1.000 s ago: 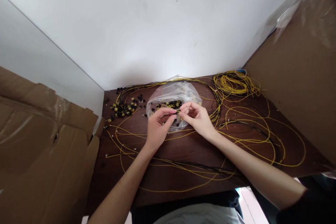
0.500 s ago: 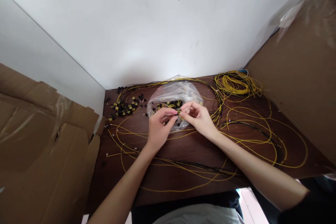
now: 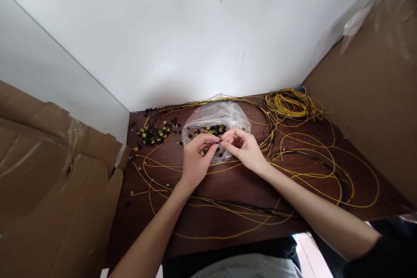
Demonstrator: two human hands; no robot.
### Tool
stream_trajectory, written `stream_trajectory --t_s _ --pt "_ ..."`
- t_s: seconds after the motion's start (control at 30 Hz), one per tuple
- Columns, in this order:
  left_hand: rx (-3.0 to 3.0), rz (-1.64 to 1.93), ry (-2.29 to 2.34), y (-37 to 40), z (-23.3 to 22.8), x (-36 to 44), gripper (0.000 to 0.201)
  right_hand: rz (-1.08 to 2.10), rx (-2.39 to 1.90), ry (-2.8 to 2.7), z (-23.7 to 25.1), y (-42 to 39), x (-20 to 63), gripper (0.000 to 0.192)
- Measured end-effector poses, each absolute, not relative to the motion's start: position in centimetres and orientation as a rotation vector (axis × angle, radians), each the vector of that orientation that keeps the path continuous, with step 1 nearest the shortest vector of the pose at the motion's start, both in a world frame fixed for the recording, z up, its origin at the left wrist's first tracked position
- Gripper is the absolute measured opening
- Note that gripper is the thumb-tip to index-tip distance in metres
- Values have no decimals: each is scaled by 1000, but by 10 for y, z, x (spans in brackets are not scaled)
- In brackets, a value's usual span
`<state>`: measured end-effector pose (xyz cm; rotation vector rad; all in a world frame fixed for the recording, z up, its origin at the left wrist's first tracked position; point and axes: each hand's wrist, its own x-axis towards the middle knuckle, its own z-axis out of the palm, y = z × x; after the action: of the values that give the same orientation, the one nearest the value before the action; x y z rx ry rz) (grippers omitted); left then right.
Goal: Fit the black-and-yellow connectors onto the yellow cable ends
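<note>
Left hand (image 3: 195, 160) and right hand (image 3: 244, 147) pinched shut on a tiny yellow-and-black connector piece (image 3: 220, 139), over the clear plastic bag (image 3: 213, 117) at 12 o'clock on the dark wooden tabletop (image 3: 234, 182). Could slip into loose yellow wires (image 3: 325, 173). Long axis seemingly 9-to-3; facing unclear.

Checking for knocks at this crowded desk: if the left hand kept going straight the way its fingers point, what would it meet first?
The left hand points up and right, so it would most likely meet the right hand fingertips first, which nearly touch it over the clear plastic bag. Depth is unclear.
</note>
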<state>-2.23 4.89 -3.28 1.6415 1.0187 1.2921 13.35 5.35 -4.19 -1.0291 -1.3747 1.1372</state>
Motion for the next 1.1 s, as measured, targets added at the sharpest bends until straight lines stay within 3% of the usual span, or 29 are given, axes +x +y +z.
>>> stream_trajectory --t_s 1.1 --pt "1680 1277 1037 51 -32 -25 13 1112 -995 -1505 -41 52 134 16"
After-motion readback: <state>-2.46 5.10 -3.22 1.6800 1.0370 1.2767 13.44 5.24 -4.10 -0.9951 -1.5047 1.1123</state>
